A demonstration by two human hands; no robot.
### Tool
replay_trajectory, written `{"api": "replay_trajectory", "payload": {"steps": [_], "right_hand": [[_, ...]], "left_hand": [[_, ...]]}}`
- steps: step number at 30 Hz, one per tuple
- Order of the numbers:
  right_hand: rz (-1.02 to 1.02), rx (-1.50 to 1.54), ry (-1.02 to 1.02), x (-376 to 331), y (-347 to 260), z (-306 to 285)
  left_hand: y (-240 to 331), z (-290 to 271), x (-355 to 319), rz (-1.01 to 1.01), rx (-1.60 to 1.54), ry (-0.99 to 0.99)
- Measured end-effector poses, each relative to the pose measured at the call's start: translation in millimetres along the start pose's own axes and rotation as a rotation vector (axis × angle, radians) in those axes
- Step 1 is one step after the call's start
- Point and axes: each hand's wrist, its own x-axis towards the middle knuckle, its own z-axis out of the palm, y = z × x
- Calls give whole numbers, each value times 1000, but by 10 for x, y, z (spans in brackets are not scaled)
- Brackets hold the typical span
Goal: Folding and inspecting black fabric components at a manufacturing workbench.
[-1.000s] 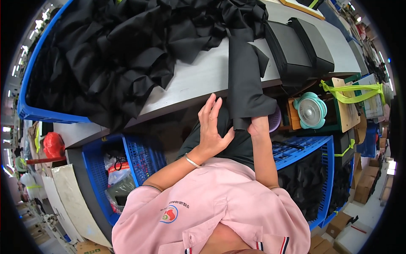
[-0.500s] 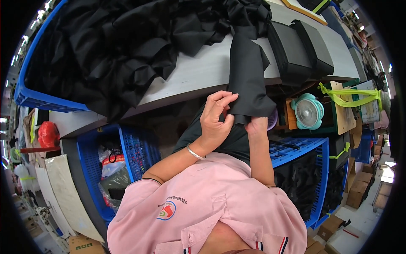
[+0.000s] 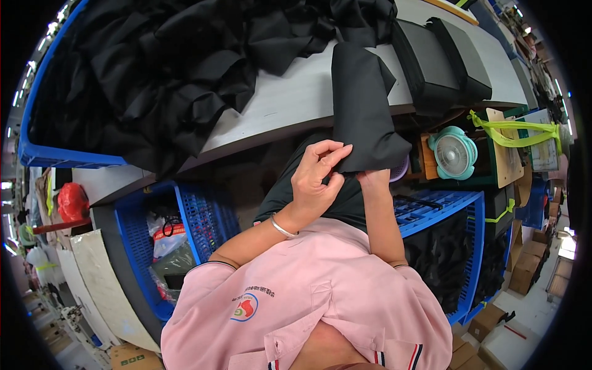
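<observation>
A long folded black cloth piece [image 3: 361, 105] hangs from the grey table [image 3: 290, 105] over its front edge. My left hand [image 3: 314, 179] pinches the lower left corner of this cloth with its fingertips. My right hand [image 3: 372, 177] sits under the cloth's lower end and grips it from below; the cloth hides most of that hand. A silver bangle [image 3: 282, 227] circles my left wrist. A big heap of black cloth pieces [image 3: 154, 68] fills the table's left half.
A blue crate rim [image 3: 37, 154] edges the heap. Black stacked bags [image 3: 441, 61] stand on the table at right. Below are blue baskets [image 3: 197, 216] [image 3: 456, 209], a mint small fan [image 3: 453, 154], a red object [image 3: 71, 200] and cardboard boxes [image 3: 524, 271].
My left hand went from flat against the cloth to a pinch at its lower corner. The cloth's lower end has been drawn slightly toward me.
</observation>
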Motion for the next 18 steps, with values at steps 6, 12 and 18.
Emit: {"api": "replay_trajectory", "payload": {"steps": [6,12,18], "right_hand": [[-45,-28,42,43,61,35],[-327,-638,-119,211,297,-218],[82,-524,-371,331,67,93]], "left_hand": [[4,-62,4,-24,-40,16],[-308,-130,60,0,124,89],[-966,-208,-29,-547,0,221]]}}
